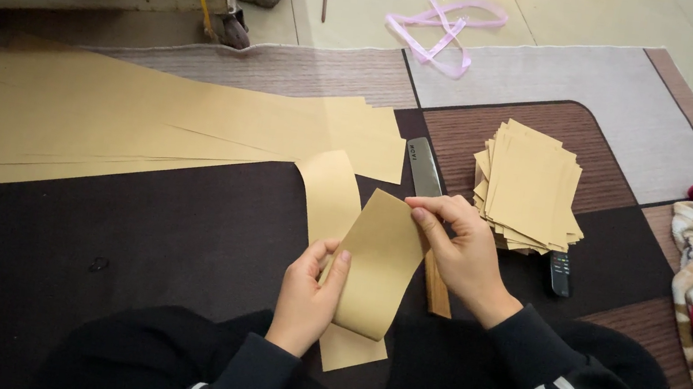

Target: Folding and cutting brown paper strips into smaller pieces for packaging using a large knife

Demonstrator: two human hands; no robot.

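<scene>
indoors, patchwork floor mat [180, 235], tiled floor [567, 10], both hands [390, 272] gripping folded tan paper [378, 261]

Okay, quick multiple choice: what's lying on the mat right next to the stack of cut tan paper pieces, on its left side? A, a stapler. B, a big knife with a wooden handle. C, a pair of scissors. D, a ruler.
B: a large knife with a wooden handle lies just left of the stack of cut tan paper pieces, partly hidden behind the right hand.

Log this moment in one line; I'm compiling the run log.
left hand: holds folded paper strip | right hand: pinches its top edge | knife: on mat | cut stack: right
</scene>
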